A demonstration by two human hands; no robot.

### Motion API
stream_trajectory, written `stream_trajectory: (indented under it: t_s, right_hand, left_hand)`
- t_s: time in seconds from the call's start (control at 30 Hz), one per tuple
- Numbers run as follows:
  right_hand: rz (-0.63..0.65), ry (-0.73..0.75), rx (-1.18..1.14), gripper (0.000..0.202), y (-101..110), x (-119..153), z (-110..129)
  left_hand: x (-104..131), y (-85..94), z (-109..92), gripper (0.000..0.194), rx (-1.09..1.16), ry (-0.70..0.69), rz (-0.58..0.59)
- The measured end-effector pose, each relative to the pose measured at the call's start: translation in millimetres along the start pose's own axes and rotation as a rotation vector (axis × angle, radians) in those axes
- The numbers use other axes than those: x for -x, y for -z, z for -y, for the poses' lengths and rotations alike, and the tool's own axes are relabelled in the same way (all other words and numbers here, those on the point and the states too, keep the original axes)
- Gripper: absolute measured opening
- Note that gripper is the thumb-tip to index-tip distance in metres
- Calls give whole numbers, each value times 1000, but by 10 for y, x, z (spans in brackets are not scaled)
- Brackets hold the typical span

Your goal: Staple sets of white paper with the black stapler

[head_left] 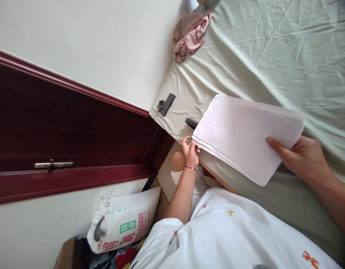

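Note:
A stack of white paper sheets (242, 134) is held in the air over the edge of the bed. My right hand (304, 158) grips its right end, thumb on top and the other fingers hidden underneath. At the left corner of the stack, my left hand (191, 151) has its fingers bent and its thumb close to the sheet edges. Several layers show along the near edge there. Just behind that corner lies a dark object (191, 123), partly covered by the paper, so its kind cannot be made out.
A pale green sheet (239, 63) covers the bed. On it lie a black oblong object (168, 104) with small metal pieces and a pink cloth (189, 37). A dark red door (62, 123) and a stuffed white sack (127, 220) are at the left.

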State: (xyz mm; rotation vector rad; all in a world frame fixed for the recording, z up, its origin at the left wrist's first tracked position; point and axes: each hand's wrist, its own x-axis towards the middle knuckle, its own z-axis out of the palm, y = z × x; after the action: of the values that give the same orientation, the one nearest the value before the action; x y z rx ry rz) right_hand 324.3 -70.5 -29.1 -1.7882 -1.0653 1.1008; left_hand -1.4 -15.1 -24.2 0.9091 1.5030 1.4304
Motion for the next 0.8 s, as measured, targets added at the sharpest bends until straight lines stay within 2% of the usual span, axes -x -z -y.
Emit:
stream_trajectory:
  t_s: [0.27,0.47,0.8]
  right_hand:
    - [83,44,32,47,7,-9,-1]
    - [67,94,50,44,26,-7,53]
    - [72,64,16,45,24,-11,32]
  left_hand:
    - [-22,-2,22,52,8,-18,-39]
    - [-14,-26,4,45,-3,-2,-69]
    - [-48,-22,-25,39,31,30,-29]
